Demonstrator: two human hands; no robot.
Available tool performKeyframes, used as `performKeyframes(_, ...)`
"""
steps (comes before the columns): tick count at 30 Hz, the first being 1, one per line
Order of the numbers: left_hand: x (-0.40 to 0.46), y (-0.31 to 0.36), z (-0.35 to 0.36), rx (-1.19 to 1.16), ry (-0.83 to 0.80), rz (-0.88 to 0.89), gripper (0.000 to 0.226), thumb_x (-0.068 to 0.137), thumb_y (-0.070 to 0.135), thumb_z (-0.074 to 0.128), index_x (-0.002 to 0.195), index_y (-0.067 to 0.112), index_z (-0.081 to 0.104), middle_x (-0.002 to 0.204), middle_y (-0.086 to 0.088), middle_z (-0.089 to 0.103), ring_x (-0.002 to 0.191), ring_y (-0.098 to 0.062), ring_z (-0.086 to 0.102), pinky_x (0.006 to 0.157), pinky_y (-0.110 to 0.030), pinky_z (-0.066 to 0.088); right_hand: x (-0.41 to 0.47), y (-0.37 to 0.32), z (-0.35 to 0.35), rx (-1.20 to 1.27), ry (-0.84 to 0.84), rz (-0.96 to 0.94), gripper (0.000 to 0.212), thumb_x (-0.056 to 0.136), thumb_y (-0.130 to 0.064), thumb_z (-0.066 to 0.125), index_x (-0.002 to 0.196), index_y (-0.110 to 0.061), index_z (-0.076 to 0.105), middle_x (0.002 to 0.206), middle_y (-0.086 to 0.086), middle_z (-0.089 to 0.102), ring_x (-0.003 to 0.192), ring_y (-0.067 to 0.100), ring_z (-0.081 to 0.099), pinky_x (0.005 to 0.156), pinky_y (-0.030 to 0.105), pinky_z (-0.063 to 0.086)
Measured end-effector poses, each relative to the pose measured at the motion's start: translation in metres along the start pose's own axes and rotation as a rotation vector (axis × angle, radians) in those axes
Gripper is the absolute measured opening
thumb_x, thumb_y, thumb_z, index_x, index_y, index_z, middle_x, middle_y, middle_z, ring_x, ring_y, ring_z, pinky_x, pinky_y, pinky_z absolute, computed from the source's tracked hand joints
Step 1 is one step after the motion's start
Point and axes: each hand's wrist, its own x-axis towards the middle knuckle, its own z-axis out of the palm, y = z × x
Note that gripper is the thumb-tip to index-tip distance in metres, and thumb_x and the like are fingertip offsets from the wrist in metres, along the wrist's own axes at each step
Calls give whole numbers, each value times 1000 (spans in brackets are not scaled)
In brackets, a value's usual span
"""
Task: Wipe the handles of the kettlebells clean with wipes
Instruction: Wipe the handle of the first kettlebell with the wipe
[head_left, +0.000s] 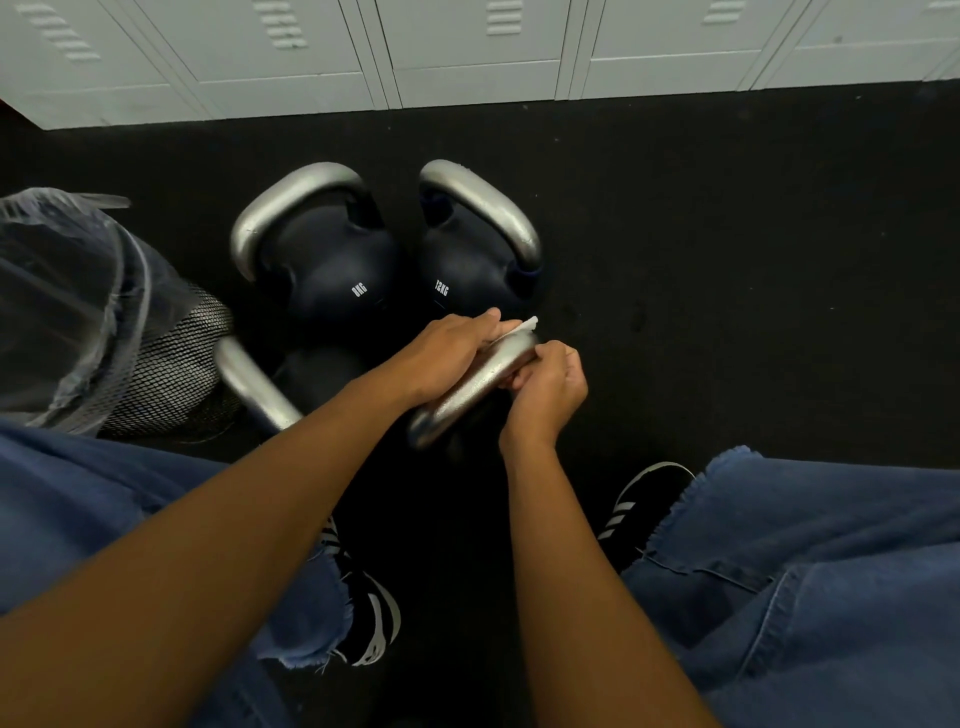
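Four dark kettlebells with silver handles stand on the black floor. The 8KG kettlebell (332, 270) and the 12KG kettlebell (467, 265) are at the back. A third kettlebell's handle (249, 384) shows at the front left. My left hand (447, 348) lies with straight fingers over the far end of the front right kettlebell's handle (457, 402), pressing a white wipe (522, 327) onto it. A corner of the wipe sticks out past the fingertips. My right hand (545, 384) curls round the same handle from the right side.
A mesh bin (171, 364) lined with a clear plastic bag (62, 291) stands at the left, close to the front left kettlebell. Grey lockers (467, 47) run along the back. My jeans-covered knees and black striped shoes (639, 509) frame the kettlebells.
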Motion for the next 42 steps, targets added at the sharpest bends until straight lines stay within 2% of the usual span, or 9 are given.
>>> performKeyframes(6,16,14,9,84,-36,-78,49,109,50,28,131,33,69,101,4,75,100,-10,68,103,-34,45,1,-2,-2,-16,-30,13,21,96,-7,52,76,-13,57,51,-3,45,47,8,41,47,21,41)
performKeyframes(10,13,10,7,76,-37,-118,49,108,52,32,118,32,76,99,2,77,100,-15,70,107,-39,46,2,-3,-2,-16,-26,11,23,95,-6,52,74,-14,55,50,-3,44,46,8,40,48,21,42)
performKeyframes(13,11,6,2,-7,-55,-94,49,110,46,31,128,27,72,111,6,76,111,-9,67,111,-33,42,2,-4,-2,-10,-20,19,23,95,-5,52,73,-14,55,49,-3,44,45,8,40,47,21,42)
performKeyframes(18,20,13,7,-1,-64,-148,50,109,49,31,125,27,73,95,4,77,89,-7,68,97,-29,47,3,-6,-3,-62,-31,43,21,95,-8,52,75,-14,56,50,-3,47,46,10,43,47,25,39)
performKeyframes(25,19,16,-6,-97,-186,-97,58,110,49,23,124,25,73,116,-3,76,114,-18,69,106,-33,45,2,-8,-1,-57,-8,77,20,95,-10,54,76,-15,57,51,-3,46,46,10,42,44,26,34)
performKeyframes(30,29,25,3,208,-120,-100,60,106,59,24,113,32,78,98,1,77,99,-14,69,107,-40,45,2,-11,-4,-85,-27,82,19,96,-10,54,78,-14,60,50,-4,47,47,9,43,46,26,35)
performKeyframes(35,25,26,1,133,-146,-121,59,108,54,25,108,29,79,95,-1,78,100,-17,70,107,-41,45,2,-12,-6,-117,-32,78,17,95,-11,55,80,-15,61,51,-5,49,49,9,45,48,26,37)
performKeyframes(39,18,13,-8,18,-169,-75,57,103,60,24,123,38,73,113,8,77,114,-10,68,115,-41,39,2,-8,-5,-110,-20,61,16,95,-12,56,79,-15,60,52,-4,50,49,9,46,49,27,39)
performKeyframes(42,19,16,-5,109,-132,-38,56,98,66,25,119,46,73,116,9,75,113,-9,66,113,-39,41,3,-4,-6,-157,11,17,8,95,-16,60,88,-16,64,67,-1,61,58,10,54,56,30,46)
